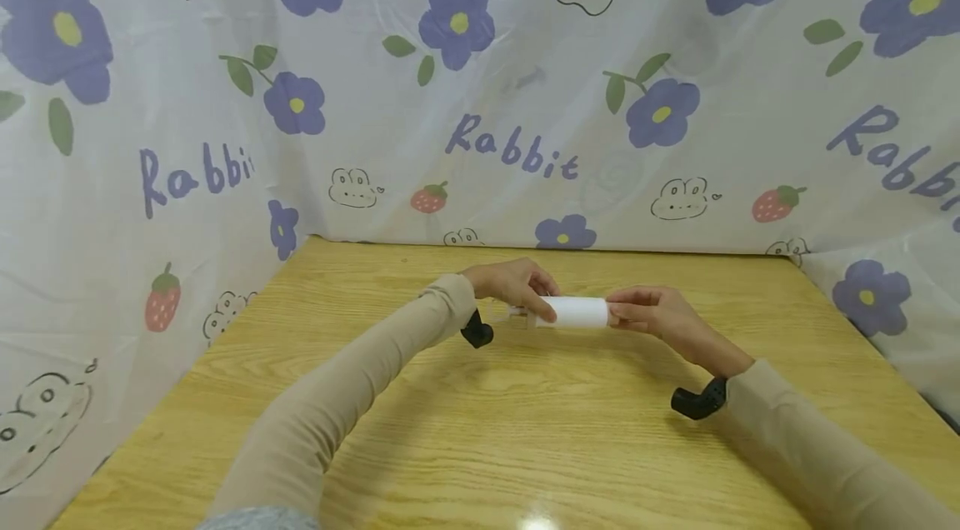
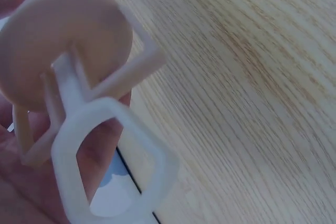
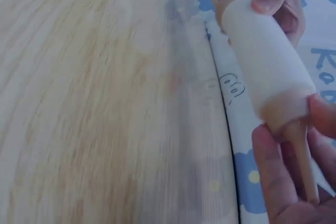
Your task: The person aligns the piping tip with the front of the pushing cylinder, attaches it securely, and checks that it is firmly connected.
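Observation:
A white icing syringe is held sideways above the table between both hands. My left hand grips the plunger end of its barrel, with thumb and fingers on opposite sides. In the left wrist view, a round beige cap bears angular finger loops, and a white ring handle sticks out from its centre. My right hand pinches the other end. There, in the right wrist view, the beige end cap sits between thumb and fingers, and a tapered beige nozzle points toward the palm.
Below lies a wood-grain table. A white cloth printed with flowers and rabbits hangs behind and at both sides. Black wrist mounts hang under both forearms.

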Tool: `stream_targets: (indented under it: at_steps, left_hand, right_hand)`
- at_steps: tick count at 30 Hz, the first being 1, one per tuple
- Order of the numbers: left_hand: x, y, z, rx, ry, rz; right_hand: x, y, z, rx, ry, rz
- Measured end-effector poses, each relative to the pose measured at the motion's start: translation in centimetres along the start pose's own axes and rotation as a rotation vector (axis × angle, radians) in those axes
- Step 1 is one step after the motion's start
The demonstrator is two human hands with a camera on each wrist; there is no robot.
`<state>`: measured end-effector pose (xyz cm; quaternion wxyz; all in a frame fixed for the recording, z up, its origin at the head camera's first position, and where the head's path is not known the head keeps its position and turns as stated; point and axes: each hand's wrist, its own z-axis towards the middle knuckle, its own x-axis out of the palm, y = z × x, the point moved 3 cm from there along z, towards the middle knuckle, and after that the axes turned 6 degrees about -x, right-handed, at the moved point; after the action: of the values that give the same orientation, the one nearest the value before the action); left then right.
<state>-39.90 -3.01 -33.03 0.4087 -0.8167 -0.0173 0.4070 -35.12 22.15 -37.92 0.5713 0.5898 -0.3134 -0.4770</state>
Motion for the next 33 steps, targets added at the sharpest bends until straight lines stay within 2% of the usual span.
stream_targets:
  at_steps: [3,8,10,13,17,20,27,33]
  left_hand:
    - [-0.2,-0.1,-0.1,-0.011,0.005,0.017]
    - [-0.4,-0.1,0.0,-0.028,0.019,-0.010]
    - [-0.4,-0.2,-0.1,-0.033,0.022,-0.027]
    - [-0.2,0.0,-0.3,-0.043,0.025,-0.043]
    - [0.0,0.6,-0.7,-0.040,0.039,-0.084]
    - [-0.3,1.3,-0.9,-0.034,0.049,-0.154]
    - [-1.3,2.6,-1.8,-0.043,0.060,-0.326]
    - [-1.1,3.3,-2.2,-0.085,0.036,-0.424]
  right_hand:
    - [0.0,0.0,0.1,-0.074,0.018,-0.136]
    - [0.0,0.7,-0.1,-0.323,0.026,-0.488]
    - [0.1,0.9,-0.1,-0.385,0.026,-0.528]
    - [0.2,0.5,-0.1,-0.393,0.014,-0.506]
    - [0.3,0.1,-0.1,-0.346,0.002,-0.415]
    - [0.2,0.2,-0.1,-0.320,-0.010,-0.367]
    - [-0.3,0.6,0.1,-0.280,-0.021,-0.345]
    - [-0.2,0.3,0.3,-0.269,0.007,-0.339]
